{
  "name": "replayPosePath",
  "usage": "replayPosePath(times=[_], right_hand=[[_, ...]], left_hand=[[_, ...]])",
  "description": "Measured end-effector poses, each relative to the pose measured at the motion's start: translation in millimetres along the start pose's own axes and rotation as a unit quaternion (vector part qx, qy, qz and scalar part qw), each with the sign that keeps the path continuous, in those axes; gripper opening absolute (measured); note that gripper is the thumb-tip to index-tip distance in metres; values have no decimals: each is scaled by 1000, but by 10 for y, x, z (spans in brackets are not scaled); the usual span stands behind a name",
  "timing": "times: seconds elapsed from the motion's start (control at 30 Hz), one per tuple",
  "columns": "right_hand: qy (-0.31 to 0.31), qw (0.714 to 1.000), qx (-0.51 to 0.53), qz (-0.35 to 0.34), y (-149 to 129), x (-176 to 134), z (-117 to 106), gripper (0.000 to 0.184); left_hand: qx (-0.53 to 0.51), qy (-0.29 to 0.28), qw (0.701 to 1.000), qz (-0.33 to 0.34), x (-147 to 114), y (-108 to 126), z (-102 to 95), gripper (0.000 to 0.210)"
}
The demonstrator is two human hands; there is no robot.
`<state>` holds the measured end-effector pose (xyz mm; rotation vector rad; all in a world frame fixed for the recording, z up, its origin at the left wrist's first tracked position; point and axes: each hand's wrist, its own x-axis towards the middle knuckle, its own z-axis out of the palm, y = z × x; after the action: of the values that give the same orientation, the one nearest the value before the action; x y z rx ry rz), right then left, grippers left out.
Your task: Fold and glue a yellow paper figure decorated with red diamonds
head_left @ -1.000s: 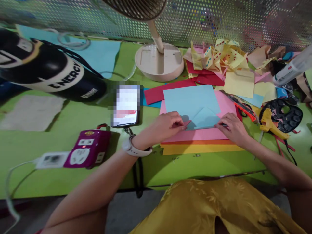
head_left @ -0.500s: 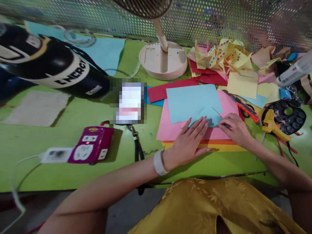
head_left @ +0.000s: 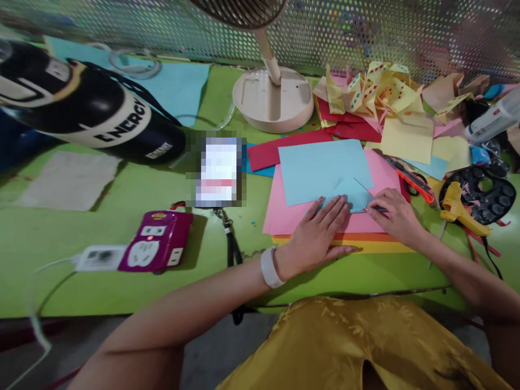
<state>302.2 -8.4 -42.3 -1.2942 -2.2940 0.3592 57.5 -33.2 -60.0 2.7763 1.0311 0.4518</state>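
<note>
A light blue sheet of paper (head_left: 325, 168) lies over pink sheets (head_left: 276, 216), with orange and yellow paper showing below them. My left hand (head_left: 319, 238) rests flat across the lower edge of the blue sheet, its fingers stretched out. At that sheet's lower right corner, the thumb and fingers of my right hand (head_left: 392, 216) are pinched together on a thin dark stick (head_left: 363, 186), whose tip points up and left over the paper. How far it runs under the fingers is hidden.
A red utility knife (head_left: 418, 184), a yellow glue gun (head_left: 459, 208) and a black palette (head_left: 498, 195) lie to the right. Folded paper pieces (head_left: 382, 92) are heaped behind. A fan base (head_left: 274, 108), phone (head_left: 219, 172), purple power adapter (head_left: 158, 241) and black bottle (head_left: 97, 108) stand around.
The whole view has shifted slightly, so things appear a little farther right. Both hands keep the same pose on the paper, with no clear movement.
</note>
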Motion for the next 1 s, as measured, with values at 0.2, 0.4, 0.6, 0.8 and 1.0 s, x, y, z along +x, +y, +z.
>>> replayPosePath(times=[0.2,0.4,0.6,0.8,1.0], right_hand=[[8,1000,-7,5,5,-10,9,15],[-13,999,-19,34,-4,1,-21,14],[-56,993,-72,81,21,-14,-99,17],[-104,982,-121,100,70,-13,-190,21],[-113,975,-154,110,63,-3,-239,23]], left_hand=[[5,13,1000,5,-4,-14,20,86],[2,6,1000,7,-19,-30,35,90],[-3,9,1000,13,-25,-35,3,90],[13,-1,1000,16,-19,-29,-19,86],[11,5,1000,14,-17,-27,-20,85]])
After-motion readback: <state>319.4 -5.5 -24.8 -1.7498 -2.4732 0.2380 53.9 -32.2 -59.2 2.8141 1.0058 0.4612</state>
